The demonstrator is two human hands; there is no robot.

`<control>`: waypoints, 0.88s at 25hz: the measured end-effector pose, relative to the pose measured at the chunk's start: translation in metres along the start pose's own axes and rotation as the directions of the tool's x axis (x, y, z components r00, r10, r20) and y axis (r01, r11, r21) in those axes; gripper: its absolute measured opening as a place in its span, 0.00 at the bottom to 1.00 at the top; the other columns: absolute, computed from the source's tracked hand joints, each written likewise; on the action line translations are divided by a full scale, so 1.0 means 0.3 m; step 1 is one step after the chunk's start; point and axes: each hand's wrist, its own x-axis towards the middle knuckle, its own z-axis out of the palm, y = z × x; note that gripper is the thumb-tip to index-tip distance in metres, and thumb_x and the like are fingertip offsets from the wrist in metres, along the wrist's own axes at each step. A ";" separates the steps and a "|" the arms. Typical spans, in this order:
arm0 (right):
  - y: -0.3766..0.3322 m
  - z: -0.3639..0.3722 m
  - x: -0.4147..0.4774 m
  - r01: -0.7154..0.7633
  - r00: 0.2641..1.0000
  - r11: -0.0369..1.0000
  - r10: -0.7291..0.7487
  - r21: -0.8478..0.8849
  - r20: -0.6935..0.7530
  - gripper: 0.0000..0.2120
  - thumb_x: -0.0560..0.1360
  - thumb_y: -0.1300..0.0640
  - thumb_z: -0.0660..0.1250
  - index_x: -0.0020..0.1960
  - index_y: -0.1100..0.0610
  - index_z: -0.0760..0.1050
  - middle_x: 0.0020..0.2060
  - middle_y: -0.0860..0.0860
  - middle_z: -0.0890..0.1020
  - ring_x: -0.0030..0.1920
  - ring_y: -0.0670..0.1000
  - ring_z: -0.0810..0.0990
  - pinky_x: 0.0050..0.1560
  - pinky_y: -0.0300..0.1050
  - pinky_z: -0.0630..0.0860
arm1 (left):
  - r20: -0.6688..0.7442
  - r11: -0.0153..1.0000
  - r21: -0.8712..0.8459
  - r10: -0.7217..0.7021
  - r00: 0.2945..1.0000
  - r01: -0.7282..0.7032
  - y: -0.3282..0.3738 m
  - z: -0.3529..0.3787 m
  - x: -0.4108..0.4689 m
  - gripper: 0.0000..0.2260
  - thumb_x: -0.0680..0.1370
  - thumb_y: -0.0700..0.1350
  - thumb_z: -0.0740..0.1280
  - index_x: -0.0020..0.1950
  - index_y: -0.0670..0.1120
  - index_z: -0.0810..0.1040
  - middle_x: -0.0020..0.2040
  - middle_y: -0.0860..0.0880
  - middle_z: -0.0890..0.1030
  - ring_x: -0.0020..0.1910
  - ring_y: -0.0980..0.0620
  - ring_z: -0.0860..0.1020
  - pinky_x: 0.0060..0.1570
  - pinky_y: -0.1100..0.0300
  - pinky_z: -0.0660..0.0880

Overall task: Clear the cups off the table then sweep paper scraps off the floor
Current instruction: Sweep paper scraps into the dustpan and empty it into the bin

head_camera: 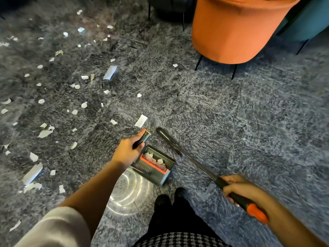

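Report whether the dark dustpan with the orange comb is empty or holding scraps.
Holding scraps: several white paper scraps lie inside the dark plastic dustpan, just behind its orange comb.

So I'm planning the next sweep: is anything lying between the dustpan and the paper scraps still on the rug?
Nothing visible does. Only bare rug lies between the dustpan, held by the left hand, and the nearest paper scraps. The orange chair stands apart, at the far right.
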 end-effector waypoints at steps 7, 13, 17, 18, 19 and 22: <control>-0.057 -0.052 -0.025 -0.018 0.987 0.966 0.058 0.260 -0.150 0.08 0.74 0.73 0.58 0.37 0.67 0.70 0.17 0.54 0.73 0.14 0.46 0.69 0.15 0.32 0.64 | -0.079 0.998 -0.067 -0.012 0.997 0.007 0.131 0.061 0.052 0.26 0.73 0.35 0.70 0.70 0.47 0.71 0.54 0.43 0.82 0.47 0.49 0.80 0.44 0.67 0.74; -0.017 -0.172 -0.128 0.031 0.970 0.848 0.102 0.529 -0.221 0.09 0.76 0.71 0.57 0.38 0.65 0.70 0.23 0.56 0.73 0.15 0.46 0.70 0.14 0.32 0.64 | -0.065 0.992 -0.055 0.107 0.992 -0.111 0.368 0.164 0.198 0.26 0.74 0.38 0.70 0.71 0.47 0.70 0.49 0.44 0.83 0.30 0.58 0.75 0.31 0.67 0.72; 0.004 -0.273 -0.179 0.097 0.943 0.754 0.140 0.649 -0.303 0.12 0.76 0.69 0.58 0.35 0.66 0.71 0.19 0.54 0.73 0.15 0.46 0.69 0.15 0.33 0.64 | -0.032 0.975 -0.131 0.176 0.984 -0.179 0.560 0.284 0.314 0.27 0.74 0.38 0.70 0.72 0.49 0.69 0.50 0.43 0.83 0.35 0.48 0.80 0.40 0.51 0.79; 0.012 -0.304 -0.187 0.136 0.930 0.724 0.142 0.677 -0.339 0.12 0.76 0.69 0.59 0.34 0.66 0.71 0.20 0.55 0.73 0.15 0.46 0.70 0.15 0.34 0.65 | -0.038 0.969 -0.147 0.197 0.980 -0.200 0.617 0.326 0.346 0.27 0.74 0.38 0.70 0.72 0.49 0.69 0.51 0.44 0.83 0.37 0.47 0.80 0.42 0.49 0.79; 0.023 -0.341 -0.194 0.186 0.915 0.689 0.138 0.700 -0.379 0.12 0.75 0.70 0.59 0.33 0.67 0.71 0.22 0.56 0.74 0.16 0.46 0.70 0.15 0.34 0.65 | -0.049 0.960 -0.167 0.219 0.975 -0.224 0.675 0.371 0.377 0.26 0.75 0.38 0.70 0.72 0.49 0.69 0.54 0.45 0.83 0.38 0.49 0.80 0.43 0.51 0.79; 0.026 -0.490 -0.206 0.293 0.884 0.618 0.115 0.730 -0.452 0.13 0.75 0.71 0.58 0.33 0.66 0.70 0.19 0.55 0.73 0.15 0.46 0.70 0.15 0.33 0.65 | -0.081 0.927 -0.198 0.310 0.947 -0.320 0.830 0.521 0.459 0.26 0.75 0.38 0.70 0.72 0.46 0.68 0.60 0.54 0.77 0.44 0.67 0.77 0.44 0.74 0.73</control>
